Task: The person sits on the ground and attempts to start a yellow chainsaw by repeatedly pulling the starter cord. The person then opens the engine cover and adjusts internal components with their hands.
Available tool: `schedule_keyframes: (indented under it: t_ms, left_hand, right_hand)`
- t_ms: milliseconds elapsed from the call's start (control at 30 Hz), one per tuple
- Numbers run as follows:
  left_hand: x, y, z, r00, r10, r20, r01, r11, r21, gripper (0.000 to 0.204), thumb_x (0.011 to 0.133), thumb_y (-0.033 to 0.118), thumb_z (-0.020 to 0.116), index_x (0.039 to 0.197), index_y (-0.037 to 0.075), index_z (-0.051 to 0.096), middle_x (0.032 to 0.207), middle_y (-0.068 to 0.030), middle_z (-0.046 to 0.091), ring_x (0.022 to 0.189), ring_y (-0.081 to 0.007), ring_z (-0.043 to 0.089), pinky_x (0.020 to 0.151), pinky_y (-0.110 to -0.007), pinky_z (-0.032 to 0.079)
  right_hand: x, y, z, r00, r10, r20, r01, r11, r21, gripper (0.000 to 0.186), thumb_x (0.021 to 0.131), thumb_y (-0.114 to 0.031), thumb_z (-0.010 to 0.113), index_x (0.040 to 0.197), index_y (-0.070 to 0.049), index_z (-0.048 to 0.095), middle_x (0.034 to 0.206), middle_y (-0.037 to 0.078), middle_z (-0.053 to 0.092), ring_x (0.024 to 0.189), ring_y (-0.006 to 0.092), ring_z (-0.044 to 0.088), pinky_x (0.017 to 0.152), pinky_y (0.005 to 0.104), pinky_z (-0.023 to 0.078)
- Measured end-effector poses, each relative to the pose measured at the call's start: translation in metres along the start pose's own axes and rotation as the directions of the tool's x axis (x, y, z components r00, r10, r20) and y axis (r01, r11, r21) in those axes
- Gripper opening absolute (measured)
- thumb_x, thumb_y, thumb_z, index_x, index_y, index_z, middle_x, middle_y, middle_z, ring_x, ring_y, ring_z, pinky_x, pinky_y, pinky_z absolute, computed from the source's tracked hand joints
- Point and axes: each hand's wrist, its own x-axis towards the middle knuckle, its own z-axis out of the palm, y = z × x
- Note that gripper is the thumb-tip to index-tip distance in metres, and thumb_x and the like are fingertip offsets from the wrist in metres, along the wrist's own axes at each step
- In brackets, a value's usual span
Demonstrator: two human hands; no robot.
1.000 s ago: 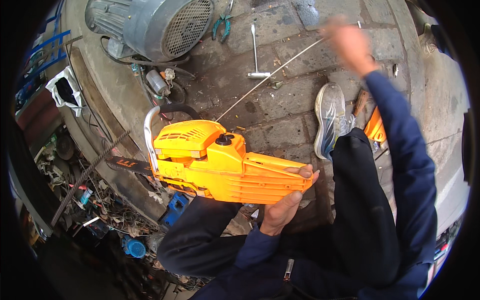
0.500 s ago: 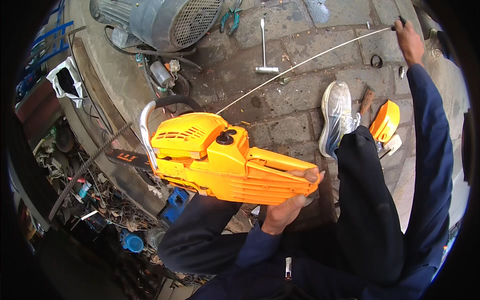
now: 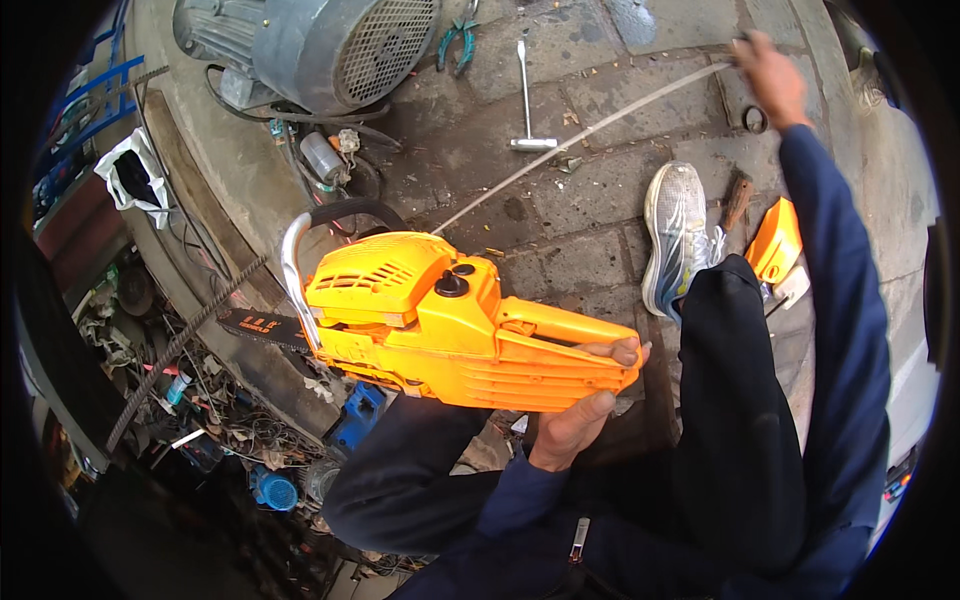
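An orange chainsaw [image 3: 420, 330] lies across the middle, its dark guide bar [image 3: 262, 326] pointing left. My left hand [image 3: 575, 420] is closed around the rear handle at the saw's right end. At the upper right, my right hand [image 3: 772, 82], smeared by motion, grips the dark pull handle of the starter cord [image 3: 600, 128]. That pale cord runs out of the far side of the saw up to the hand. A silver front handle [image 3: 292, 270] and a black knob [image 3: 452, 285] show on the saw.
Beyond the saw stands a grey electric motor [image 3: 350, 50]. On the paving lie pliers [image 3: 457, 45], a T-shaped wrench [image 3: 528, 110], a black ring [image 3: 755, 120], a wooden-handled tool [image 3: 737, 200] and an orange cover [image 3: 774, 240]. Cluttered scrap [image 3: 220, 410] fills the lower left.
My right hand has moved left and slightly nearer the saw, and the outstretched length of cord is shorter and blurred. My left hand keeps its hold on the chainsaw.
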Motion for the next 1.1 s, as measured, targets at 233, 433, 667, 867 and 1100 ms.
schedule_keyframes:
  t_ms: [233,433,667,867,1100]
  left_hand:
    - [-0.003,-0.004,-0.002,0.991,-0.052,-0.126,0.050,0.999,-0.018,0.052,0.096,0.004,0.067,0.145,0.008,0.050,0.141,-0.0094,0.059,0.147,-0.0267,0.045,0.126,-0.059,0.027]
    - [0.002,0.001,0.003,0.994,-0.041,-0.104,0.041,0.999,-0.001,0.052,0.095,0.006,0.069,0.144,0.007,0.052,0.140,-0.0108,0.061,0.146,-0.0277,0.046,0.126,-0.062,0.026]
    - [-0.008,0.003,-0.006,1.000,-0.008,0.003,0.008,0.999,0.045,0.048,0.097,0.006,0.066,0.143,0.006,0.053,0.140,-0.0105,0.061,0.146,-0.0281,0.046,0.125,-0.064,0.026]
    - [-0.007,0.004,-0.008,0.997,-0.025,-0.077,0.024,1.000,-0.004,0.051,0.097,0.005,0.065,0.145,0.008,0.051,0.140,-0.0104,0.061,0.147,-0.0277,0.046,0.125,-0.064,0.027]
    - [-0.005,0.005,-0.005,0.997,0.022,-0.070,-0.020,0.999,0.030,0.053,0.096,0.005,0.067,0.147,0.011,0.051,0.142,-0.0115,0.062,0.146,-0.0269,0.048,0.126,-0.064,0.026]
  right_hand:
    - [-0.062,-0.173,-0.012,0.888,-0.436,0.147,0.428,0.900,0.082,0.028,0.097,-0.019,0.062,0.124,-0.019,0.070,0.089,0.011,0.075,0.079,0.0279,0.073,0.067,0.0429,0.059]
    - [-0.134,-0.290,0.004,0.665,-0.704,0.249,0.632,0.708,0.314,0.033,0.094,-0.025,0.058,0.112,0.003,0.060,0.071,0.016,0.071,0.067,0.0317,0.074,0.058,0.0462,0.057]
    - [0.022,0.067,-0.010,0.994,0.093,-0.062,-0.099,0.990,-0.104,0.045,0.104,-0.054,0.051,0.127,-0.016,0.063,0.098,0.019,0.075,0.090,0.0387,0.072,0.076,0.0514,0.055]
    - [-0.046,-0.145,0.017,0.934,-0.264,0.241,0.236,0.962,0.141,0.030,0.099,-0.037,0.061,0.112,-0.012,0.070,0.090,0.013,0.075,0.082,0.0298,0.074,0.065,0.0424,0.060]
    - [-0.104,-0.238,0.014,0.798,-0.566,0.209,0.502,0.815,0.290,0.027,0.098,-0.035,0.060,0.103,-0.009,0.056,0.072,0.013,0.071,0.067,0.0332,0.072,0.062,0.0479,0.056]
